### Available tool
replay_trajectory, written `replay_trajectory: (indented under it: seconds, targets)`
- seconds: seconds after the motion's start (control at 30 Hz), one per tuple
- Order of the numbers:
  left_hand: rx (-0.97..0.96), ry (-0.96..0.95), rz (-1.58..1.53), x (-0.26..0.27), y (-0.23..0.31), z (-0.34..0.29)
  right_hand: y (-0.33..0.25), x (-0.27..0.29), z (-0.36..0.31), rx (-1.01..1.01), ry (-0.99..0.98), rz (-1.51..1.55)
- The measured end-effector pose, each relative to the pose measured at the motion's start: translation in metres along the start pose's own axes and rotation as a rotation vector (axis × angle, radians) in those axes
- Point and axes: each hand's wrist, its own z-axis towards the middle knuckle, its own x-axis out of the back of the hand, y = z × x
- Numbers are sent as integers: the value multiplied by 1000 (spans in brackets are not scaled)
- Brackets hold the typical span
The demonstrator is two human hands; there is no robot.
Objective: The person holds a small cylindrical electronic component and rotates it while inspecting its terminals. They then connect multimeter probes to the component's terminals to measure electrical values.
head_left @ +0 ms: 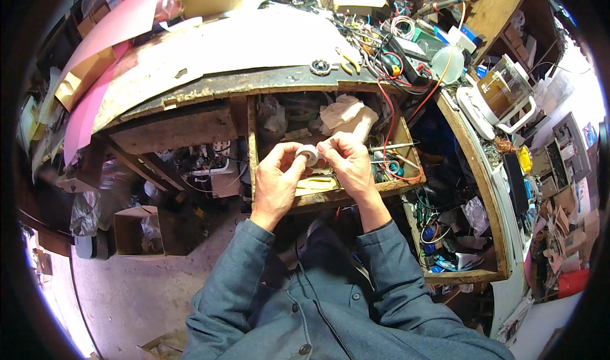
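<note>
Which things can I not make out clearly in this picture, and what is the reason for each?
1. Round pale piece, head view: the left hand covers part of it.
2. Anything in the grip of the right hand, head view: too small to tell, and fingers cover it.
3. Open drawer, head view: both hands hide part of its inside.
4. Jacket, head view: the lower edge cuts it off.

No word, number, brand or sign is legible. Well to the right of the right grip, and farther from the body, a brown panel in a clear-sided case bears pale marks too small to read. Just left of that grip, lettering on the white round piece cannot be made out.
</note>
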Motion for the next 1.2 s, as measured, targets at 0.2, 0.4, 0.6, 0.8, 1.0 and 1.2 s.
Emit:
replay_trajectory:
  seconds: [0.2, 0.4, 0.6, 0.8, 1.0, 1.2]
  targets:
    - [40, -4, -24, 1, 4, 2, -5, -1, -1, 35, -11, -13]
    - [37, -13, 4, 2, 1, 2, 4, 1, 0, 58, -7, -76]
    - [31, 13, -15, -2, 5, 0, 4, 4, 0, 106, -22, -158]
    - [40, 7, -30, -2, 5, -2, 4, 1, 0, 54, -9, -89]
    - [35, -13, 24, 1, 1, -1, 3, 0, -1, 43, 0, -60]
    - [29, -22, 33, 0, 2, -2, 5, 2, -1, 37, -6, -88]
